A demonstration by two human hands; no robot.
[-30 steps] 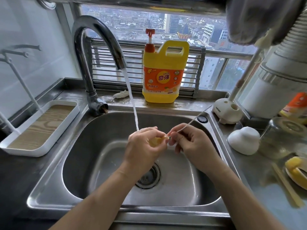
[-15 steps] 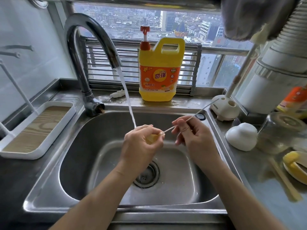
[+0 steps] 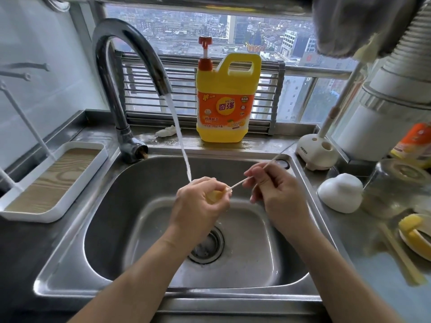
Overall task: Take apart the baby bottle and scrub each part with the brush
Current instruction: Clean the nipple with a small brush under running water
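left hand point(image 3: 198, 207) grips the little yellow part point(image 3: 214, 196) under the tap stream point(image 3: 184, 155), probably so the right hand point(image 3: 276, 193) can poke its pinched thin brush point(image 3: 238, 183) straight in

Steel counter point(image 3: 28, 241) — detergent jug point(image 3: 225, 106), tray point(image 3: 28, 217), white cap point(image 3: 340, 195)

Both hands over the sink point(image 3: 116, 229) basin — left hand point(image 3: 198, 206) holds a small part point(image 3: 215, 195) under the stream from the tap point(image 3: 130, 40), right hand point(image 3: 275, 194) just right of it pinches a thin brush point(image 3: 238, 183) that spans between them. Tap at back left, jug point(image 3: 225, 106) on the ledge behind the sink, tray point(image 3: 53, 219) on the counter left. Counter right — stand point(image 3: 314, 152) at the back, dome cap point(image 3: 340, 194) before it, glass bottle point(image 3: 396, 187) right of the cap.
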